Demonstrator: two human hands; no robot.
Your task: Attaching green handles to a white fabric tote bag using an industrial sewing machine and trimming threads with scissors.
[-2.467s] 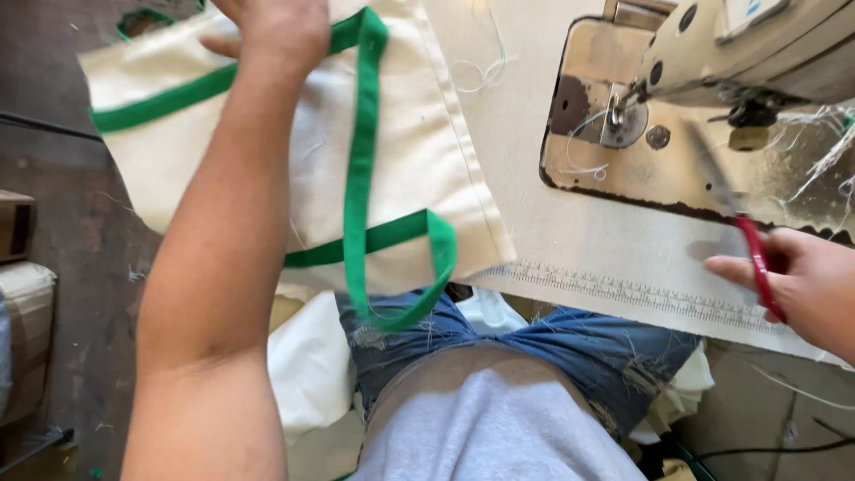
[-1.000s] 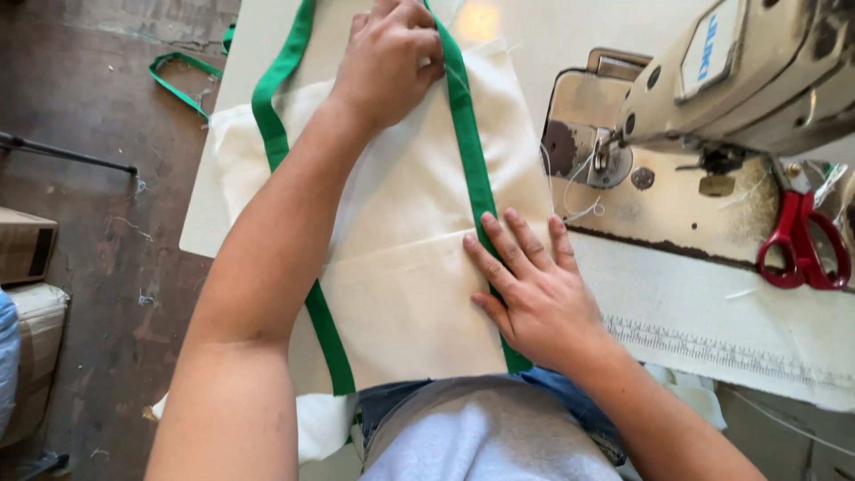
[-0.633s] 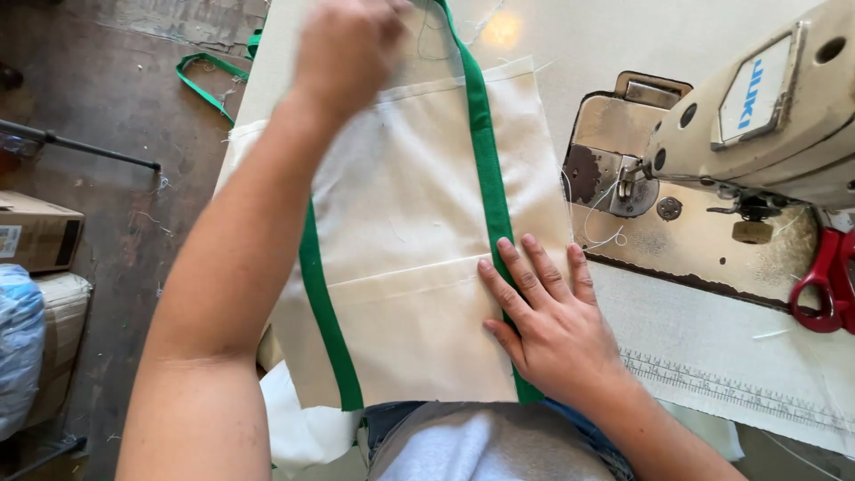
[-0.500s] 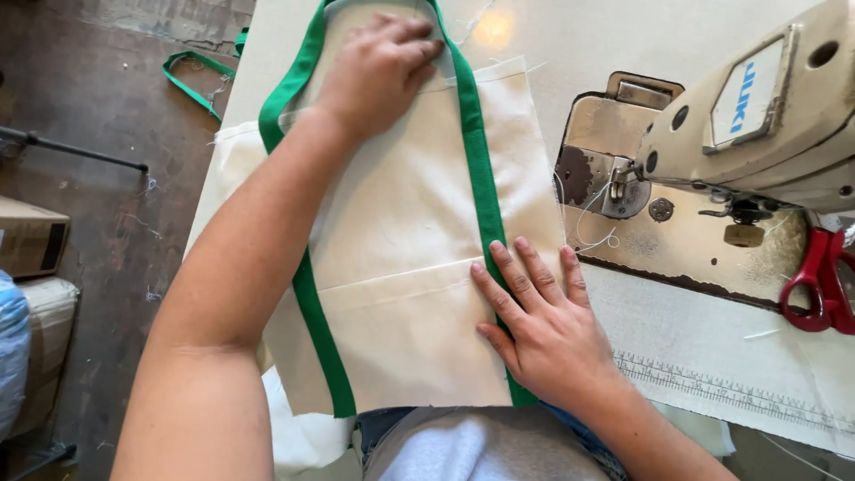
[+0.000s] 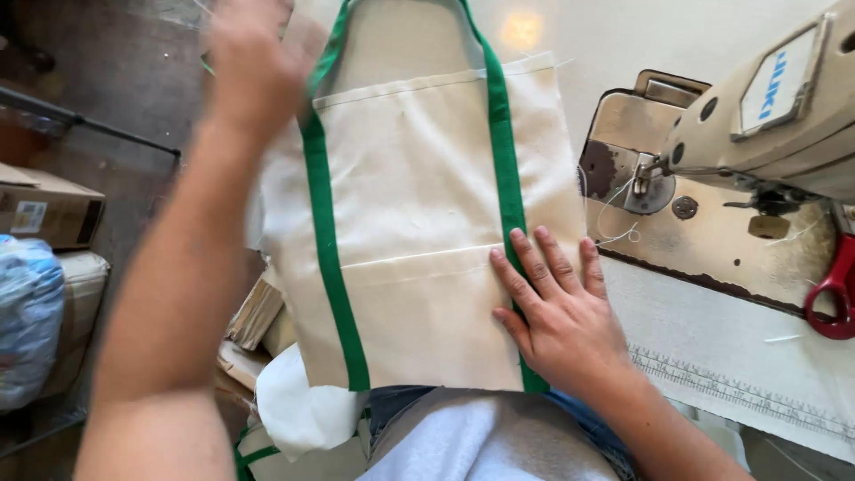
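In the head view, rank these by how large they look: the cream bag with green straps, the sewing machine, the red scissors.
1. cream bag
2. sewing machine, cut off by the frame and perhaps nearer the camera, so its true rank is unsure
3. red scissors, partly cut off

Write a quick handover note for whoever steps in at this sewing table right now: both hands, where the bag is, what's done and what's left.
Left hand: raised and blurred above the bag's upper left edge, holding nothing that can be made out.
Right hand: flat, fingers spread, pressing the lower right of the cream tote bag over its right green strap.
Bag: lying flat on the table in front of the person, left green strap running its length, handle loop at the far end.
Sewing machine to the right; red scissors at its base.
Done: straps look attached, bag spread flat.
Left: cannot tell from this view.
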